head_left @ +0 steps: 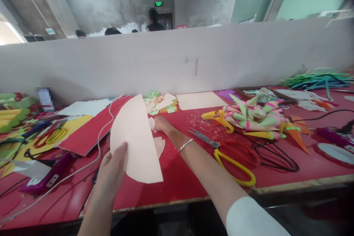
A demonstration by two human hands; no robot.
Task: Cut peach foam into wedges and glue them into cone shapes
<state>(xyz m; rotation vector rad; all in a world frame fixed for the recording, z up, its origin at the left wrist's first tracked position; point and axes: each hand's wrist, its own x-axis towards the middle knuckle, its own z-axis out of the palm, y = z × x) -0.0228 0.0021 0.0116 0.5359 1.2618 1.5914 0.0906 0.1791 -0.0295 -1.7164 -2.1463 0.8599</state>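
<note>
A cream half-circle of paper [134, 140] stands tilted above the red table, its straight edge facing right. My left hand [114, 162] grips it by the lower left, thumb on the near face. Beyond the straight edge, my right hand [162, 123] reaches out with its fingers closed at a small cream paper scrap [152, 124]; the fingertips are partly hidden. More cream paper pieces [159, 146] lie on the table just behind the half-circle. To the right of my right wrist are scissors [218, 147] with red and yellow handles, blades apart.
A yellow glue gun [218, 117] lies by a pile of green and pink paper cones [254, 114]. Paper scraps [163, 103] and a cream sheet [200, 100] lie at the back, before a white partition [138, 64]. A white cable [101, 136] crosses the left side.
</note>
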